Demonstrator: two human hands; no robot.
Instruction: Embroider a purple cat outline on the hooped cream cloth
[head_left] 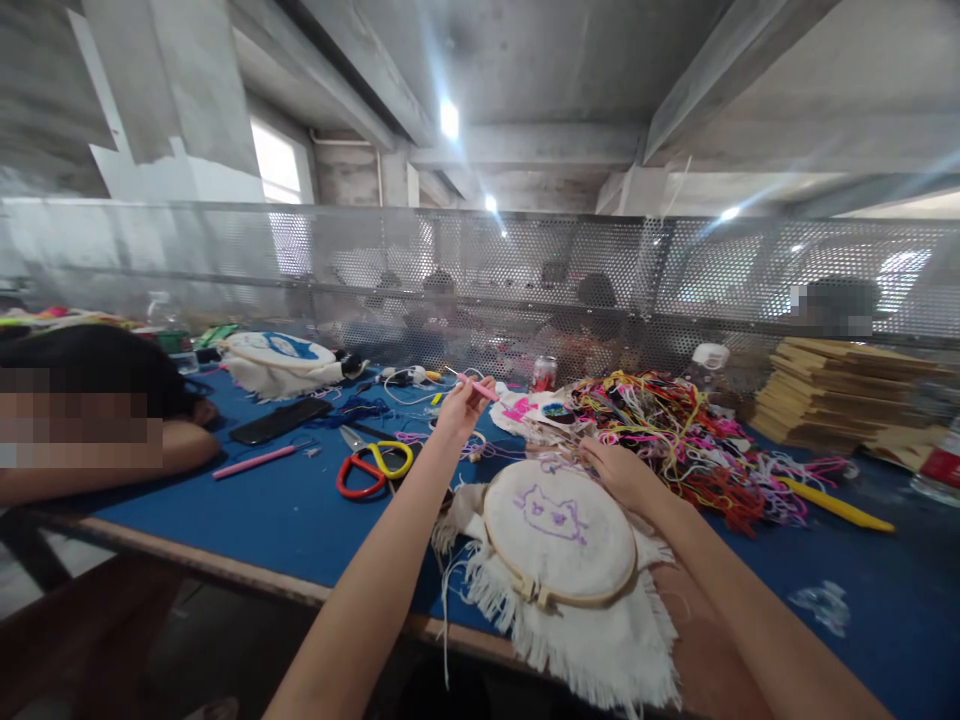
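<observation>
My left hand (466, 408) is raised above the table and closed round a pink punch needle (484, 390), its thin metal tip pointing up and left. Nearer to me lies an embroidery hoop (559, 535) with white fringed cloth stretched in it and a purple cat outline on the cloth. Beside the hoop's far right rim, my right hand (616, 472) has its fingers drawn together; what they pinch, if anything, is too small to make out. Purple yarn (499, 450) trails between the two hands. Another cloth with pink and dark patches (529, 410) lies just beyond them.
Scissors (375, 470), a second pink tool (255, 462) and a black phone (281, 421) lie left. Tangled yarn (675, 430), a yellow tool (836, 504) and stacked brown envelopes (825, 395) are right. A person's arm (187, 448) rests at far left; a perforated metal screen (480, 260) stands behind.
</observation>
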